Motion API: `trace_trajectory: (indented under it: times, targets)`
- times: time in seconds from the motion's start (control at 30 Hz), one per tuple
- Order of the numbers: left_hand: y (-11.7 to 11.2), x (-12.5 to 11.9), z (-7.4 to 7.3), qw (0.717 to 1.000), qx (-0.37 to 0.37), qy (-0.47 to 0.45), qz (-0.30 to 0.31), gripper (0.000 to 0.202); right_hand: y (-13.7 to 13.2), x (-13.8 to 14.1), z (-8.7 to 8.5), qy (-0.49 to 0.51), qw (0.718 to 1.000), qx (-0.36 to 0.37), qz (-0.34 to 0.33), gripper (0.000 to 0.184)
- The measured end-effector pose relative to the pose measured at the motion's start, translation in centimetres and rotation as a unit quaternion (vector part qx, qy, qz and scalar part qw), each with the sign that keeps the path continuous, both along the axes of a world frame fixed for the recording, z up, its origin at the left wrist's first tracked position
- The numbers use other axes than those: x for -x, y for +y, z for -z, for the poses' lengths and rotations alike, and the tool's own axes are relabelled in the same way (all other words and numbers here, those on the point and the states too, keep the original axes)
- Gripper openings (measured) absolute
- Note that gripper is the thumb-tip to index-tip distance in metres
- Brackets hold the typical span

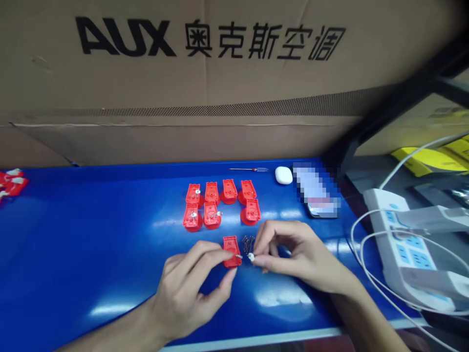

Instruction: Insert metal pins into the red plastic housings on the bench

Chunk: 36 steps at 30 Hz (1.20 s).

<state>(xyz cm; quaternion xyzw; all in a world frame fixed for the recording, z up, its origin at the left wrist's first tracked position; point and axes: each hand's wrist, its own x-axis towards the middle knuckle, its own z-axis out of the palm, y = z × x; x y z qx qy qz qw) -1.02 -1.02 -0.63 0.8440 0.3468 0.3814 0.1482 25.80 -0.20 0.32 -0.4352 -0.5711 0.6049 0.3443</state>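
My left hand (198,278) has its fingertips closed on a small red plastic housing (230,244) just above the blue tabletop. A thin metallic piece (239,256) sticks out beside its index finger; its kind is unclear. Pinched between the thumb and finger of my right hand (293,249) is a small white plastic piece (251,256), close to the housing's right side. Several screws (248,243) lie between the two hands. Beyond them stand several similar red housings (211,193) in two rows, and some carry small white or metallic pieces.
A screwdriver (258,169), a white rounded case (283,175) and a phone (317,190) lie at the back. On the right is a white power strip (406,244) with loose cables. A large cardboard box (220,83) walls off the rear. More red and white parts (12,183) sit far left.
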Motion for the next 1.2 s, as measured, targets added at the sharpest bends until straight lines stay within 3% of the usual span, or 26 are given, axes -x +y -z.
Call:
trace_trajectory:
  times: [0.13,0.27,0.33,0.5,0.73,0.97,1.1,1.2]
  targets:
    - [0.3,0.0,0.3,0.999,-0.025,-0.012,-0.03,0.021,0.3,0.6,0.7,0.071,0.997,-0.013,0.025,0.018]
    - [0.7,0.5,0.6,0.993,-0.051,-0.002,-0.104,0.012,0.3,0.4,0.8,0.106,0.993,-0.038,0.041,0.017]
    - [1.1,0.9,0.7,0.987,-0.067,0.041,-0.143,0.011,0.3,0.2,0.7,0.105,0.993,-0.038,0.048,0.017]
    - [2.2,1.7,0.7,0.951,-0.054,0.203,-0.225,0.033,0.4,-0.1,0.5,0.084,0.994,-0.039,0.063,0.018]
    - [2.3,2.0,0.4,0.916,-0.064,0.293,-0.264,0.035,0.4,-0.1,0.2,0.076,0.994,-0.05,0.063,0.016]
    - [2.4,2.4,-0.1,0.865,-0.02,0.39,-0.315,0.038,0.3,0.0,0.1,0.072,0.995,-0.029,0.065,0.014]
    - [3.0,2.8,-0.5,0.84,0.014,0.433,-0.326,0.025,0.4,0.0,0.2,0.047,0.997,-0.023,0.058,0.013]
    - [3.5,3.0,-0.6,0.84,0.048,0.44,-0.313,0.019,0.5,0.0,0.4,0.04,0.997,-0.011,0.066,0.012]
